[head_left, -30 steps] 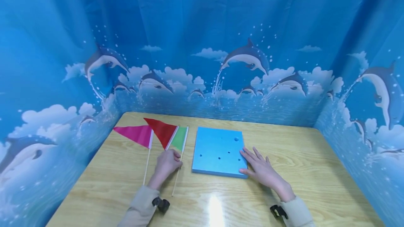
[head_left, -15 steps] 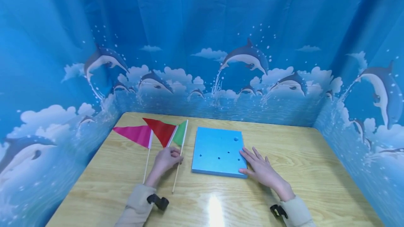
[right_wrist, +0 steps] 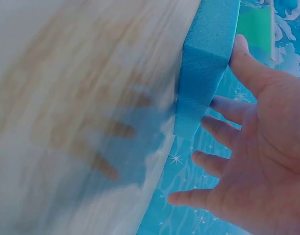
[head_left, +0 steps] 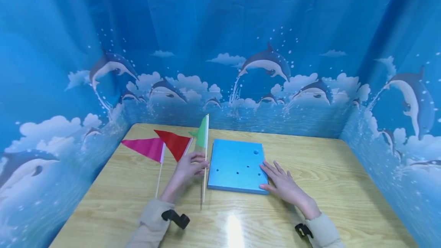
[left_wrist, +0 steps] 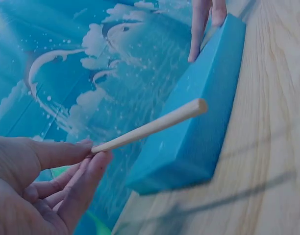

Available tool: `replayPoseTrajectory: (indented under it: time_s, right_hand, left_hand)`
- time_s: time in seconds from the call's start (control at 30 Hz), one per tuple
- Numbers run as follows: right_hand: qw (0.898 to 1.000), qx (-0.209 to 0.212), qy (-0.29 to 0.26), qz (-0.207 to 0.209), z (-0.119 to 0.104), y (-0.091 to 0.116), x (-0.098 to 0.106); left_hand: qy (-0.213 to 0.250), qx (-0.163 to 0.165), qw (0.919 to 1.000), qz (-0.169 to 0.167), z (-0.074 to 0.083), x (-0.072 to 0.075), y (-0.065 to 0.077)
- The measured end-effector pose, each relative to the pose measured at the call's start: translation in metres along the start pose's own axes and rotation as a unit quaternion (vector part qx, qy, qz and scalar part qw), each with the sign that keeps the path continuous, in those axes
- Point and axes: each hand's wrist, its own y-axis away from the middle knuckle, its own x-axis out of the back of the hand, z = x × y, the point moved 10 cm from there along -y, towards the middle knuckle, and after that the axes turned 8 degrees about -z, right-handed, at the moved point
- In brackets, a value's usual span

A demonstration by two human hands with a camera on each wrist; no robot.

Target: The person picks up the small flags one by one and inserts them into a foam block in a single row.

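Observation:
My left hand (head_left: 189, 165) pinches the thin wooden stick (left_wrist: 150, 129) of a small green flag (head_left: 202, 135) between thumb and fingertips. The flag stands tilted up beside the left edge of a blue foam block (head_left: 234, 163), its green cloth at the top and the stick's lower end pointing toward me. Several small holes and one larger hole show in the block's top. My right hand (head_left: 287, 188) rests at the block's right edge with fingers spread; in the right wrist view its thumb and fingertips touch the foam (right_wrist: 209, 54).
Left of my left hand, a red flag (head_left: 173, 143) and a magenta flag (head_left: 146, 149) lie on the wood-grain table (head_left: 327, 179). The red flag's stick is partly hidden by the hand. A blue dolphin-print curtain (head_left: 213, 49) encloses the table's back and sides.
My left hand has lifted the green flag off the table, moved it right toward the foam block and tilted it more upright. The right hand stays at the block.

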Motion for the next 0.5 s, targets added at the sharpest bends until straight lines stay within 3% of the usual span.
replayPoseTrajectory:
  time_s: [0.5]
  right_hand:
    - [1.000, 0.003, 0.015, -0.008, -0.001, 0.003, -0.002]
  left_hand:
    - [0.042, -0.132, 0.9904, 0.005, 0.055, -0.051, -0.012]
